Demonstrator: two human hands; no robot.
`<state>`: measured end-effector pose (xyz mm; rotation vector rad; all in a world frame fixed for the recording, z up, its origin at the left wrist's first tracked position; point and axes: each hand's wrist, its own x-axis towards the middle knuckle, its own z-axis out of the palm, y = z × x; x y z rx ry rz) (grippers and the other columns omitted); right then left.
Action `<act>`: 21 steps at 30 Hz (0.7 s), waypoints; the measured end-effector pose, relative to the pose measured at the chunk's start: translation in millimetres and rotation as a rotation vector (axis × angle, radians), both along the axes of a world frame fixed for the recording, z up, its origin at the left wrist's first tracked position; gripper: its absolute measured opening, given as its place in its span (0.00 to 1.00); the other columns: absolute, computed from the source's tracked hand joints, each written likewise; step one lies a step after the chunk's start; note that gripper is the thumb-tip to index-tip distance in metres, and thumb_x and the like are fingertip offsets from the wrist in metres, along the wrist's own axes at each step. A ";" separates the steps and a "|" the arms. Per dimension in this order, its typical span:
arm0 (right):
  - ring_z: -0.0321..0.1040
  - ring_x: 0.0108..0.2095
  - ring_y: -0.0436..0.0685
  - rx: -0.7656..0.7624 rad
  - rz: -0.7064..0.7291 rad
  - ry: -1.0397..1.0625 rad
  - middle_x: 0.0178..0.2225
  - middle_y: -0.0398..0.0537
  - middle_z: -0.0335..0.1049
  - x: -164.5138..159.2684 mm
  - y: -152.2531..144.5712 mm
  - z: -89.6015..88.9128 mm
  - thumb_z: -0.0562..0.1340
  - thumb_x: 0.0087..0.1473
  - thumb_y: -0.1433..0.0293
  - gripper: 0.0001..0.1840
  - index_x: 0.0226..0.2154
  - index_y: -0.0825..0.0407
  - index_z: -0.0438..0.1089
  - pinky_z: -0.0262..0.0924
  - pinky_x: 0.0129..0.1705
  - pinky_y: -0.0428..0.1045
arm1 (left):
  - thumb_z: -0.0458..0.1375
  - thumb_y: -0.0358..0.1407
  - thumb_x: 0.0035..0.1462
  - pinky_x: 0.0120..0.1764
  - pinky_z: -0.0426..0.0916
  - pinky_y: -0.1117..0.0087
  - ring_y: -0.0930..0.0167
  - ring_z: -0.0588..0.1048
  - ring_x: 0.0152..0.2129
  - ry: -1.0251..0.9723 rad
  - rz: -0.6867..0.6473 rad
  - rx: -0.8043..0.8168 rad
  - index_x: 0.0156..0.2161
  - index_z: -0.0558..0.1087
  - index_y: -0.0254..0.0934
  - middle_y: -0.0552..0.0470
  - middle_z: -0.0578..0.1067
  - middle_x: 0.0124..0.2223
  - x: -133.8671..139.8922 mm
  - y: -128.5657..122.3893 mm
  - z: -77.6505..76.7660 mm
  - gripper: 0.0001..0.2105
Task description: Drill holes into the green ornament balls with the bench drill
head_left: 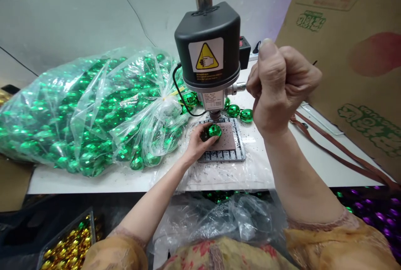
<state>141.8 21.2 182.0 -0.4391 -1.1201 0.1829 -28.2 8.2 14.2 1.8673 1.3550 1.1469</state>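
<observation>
My left hand (201,139) pinches a green faceted ball (214,131) between thumb and fingers. The shiny ball rests over a pinkish pad on the slotted metal base (239,156), just below the dark tool end of a bench press machine (207,44) that looks like a small drill press. Whether the tool touches the ball cannot be made out. Raised at the machine's right side, my right hand (278,86) is closed in a fist around its lever (240,86), most of which the fingers hide.
A large clear bag (78,111) of green balls fills the table's left. Strung green balls (246,115) lie behind the base. A cardboard box (351,52) and brown strap (341,153) stand right. Gold balls (67,245) and purple balls (376,215) sit below the table edge.
</observation>
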 end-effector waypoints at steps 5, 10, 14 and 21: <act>0.46 0.16 0.45 -0.017 0.002 0.004 0.14 0.37 0.52 0.5 0.2 0.3 0.60 0.60 0.64 0.24 0.15 0.49 0.55 0.47 0.22 0.50 | 0.65 0.40 0.54 0.52 0.69 0.59 0.62 0.75 0.49 0.006 -0.025 0.030 0.55 0.70 0.40 0.46 0.77 0.52 13.4 -2.3 -2.7 0.23; 0.48 0.16 0.44 0.000 0.025 0.010 0.14 0.36 0.52 0.0 -3.2 -0.9 0.60 0.60 0.68 0.23 0.15 0.50 0.56 0.47 0.22 0.49 | 0.66 0.40 0.54 0.54 0.69 0.58 0.62 0.75 0.49 -0.009 -0.029 -0.001 0.56 0.69 0.39 0.44 0.76 0.53 17.5 -5.5 -5.8 0.25; 0.49 0.15 0.43 0.068 0.028 0.032 0.13 0.36 0.51 -1.9 -7.9 -8.4 0.60 0.58 0.71 0.23 0.14 0.52 0.57 0.43 0.20 0.48 | 0.66 0.40 0.54 0.53 0.69 0.58 0.62 0.74 0.49 -0.011 -0.037 -0.017 0.57 0.68 0.39 0.44 0.75 0.53 16.0 -6.3 -6.6 0.26; 0.43 0.15 0.41 0.143 -0.019 0.100 0.13 0.36 0.45 -6.2 -1.4 -27.8 0.59 0.59 0.69 0.26 0.14 0.53 0.50 0.38 0.20 0.47 | 0.66 0.39 0.54 0.54 0.69 0.59 0.62 0.75 0.50 -0.011 -0.036 0.002 0.56 0.68 0.39 0.45 0.76 0.52 17.0 -7.9 -2.9 0.25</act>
